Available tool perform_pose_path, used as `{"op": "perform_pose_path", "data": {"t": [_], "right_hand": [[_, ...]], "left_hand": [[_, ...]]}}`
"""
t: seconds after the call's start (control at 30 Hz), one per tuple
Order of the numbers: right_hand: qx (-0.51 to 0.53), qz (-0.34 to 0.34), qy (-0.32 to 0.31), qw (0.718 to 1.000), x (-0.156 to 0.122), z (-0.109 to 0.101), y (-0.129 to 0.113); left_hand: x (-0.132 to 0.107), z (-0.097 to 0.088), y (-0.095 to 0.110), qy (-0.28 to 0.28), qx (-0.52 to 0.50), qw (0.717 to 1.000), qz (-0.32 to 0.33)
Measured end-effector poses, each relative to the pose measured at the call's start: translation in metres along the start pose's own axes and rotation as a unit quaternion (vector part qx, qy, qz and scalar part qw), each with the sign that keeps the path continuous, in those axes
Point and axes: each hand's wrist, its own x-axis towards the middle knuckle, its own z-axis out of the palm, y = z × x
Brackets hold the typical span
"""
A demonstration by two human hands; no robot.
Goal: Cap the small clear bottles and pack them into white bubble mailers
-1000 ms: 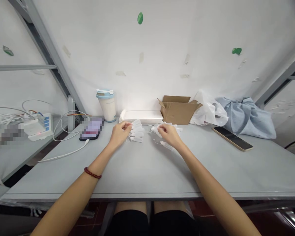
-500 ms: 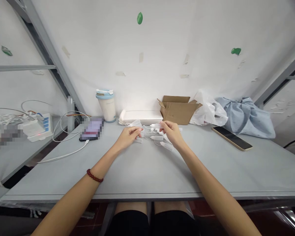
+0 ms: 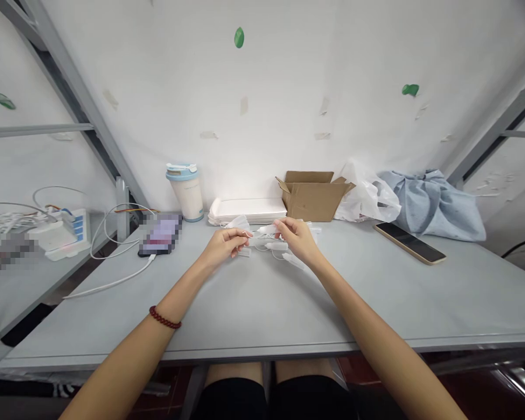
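My right hand [image 3: 298,238] pinches a small translucent plastic tube with a pointed tip [image 3: 268,230], the tip facing left. Just left of that tip, my left hand [image 3: 224,246] has its thumb and fingers pressed together; a small whitish bit shows at the fingertips, too small to name. Several similar tubes lie on the table under and between the hands, among them one pointed tube [image 3: 293,261] below my right hand and another tube [image 3: 276,247] in the middle. Thin pale loops or strings run among them. A clear piece [image 3: 238,221] lies behind my left hand.
Behind the hands are a stack of white flat trays or sheets [image 3: 249,206], an open cardboard box [image 3: 317,201] and a white plastic bag [image 3: 365,195]. A lidded cup [image 3: 187,195] and charging phone [image 3: 161,234] stand left; another phone [image 3: 409,242] and blue cloth bag [image 3: 435,204] lie right.
My right hand has moved slightly left with the pointed tube, bringing its tip nearer my left fingertips. The whole view has shifted a little.
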Motion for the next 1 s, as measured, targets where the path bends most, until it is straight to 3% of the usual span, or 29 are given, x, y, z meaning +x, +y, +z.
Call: {"op": "perform_pose_path", "data": {"t": [0.4, 1.0], "right_hand": [[-0.004, -0.011, 0.005, 1.0, -0.0001, -0.0008, -0.0006], [-0.056, -0.032, -0.053, 0.997, -0.0014, 0.0035, 0.0006]], "left_hand": [[-0.0006, 0.0009, 0.0003, 0.007, 0.034, 0.999, 0.008], [0.0008, -0.004, -0.0048, -0.003, 0.082, 0.996, 0.041]]}}
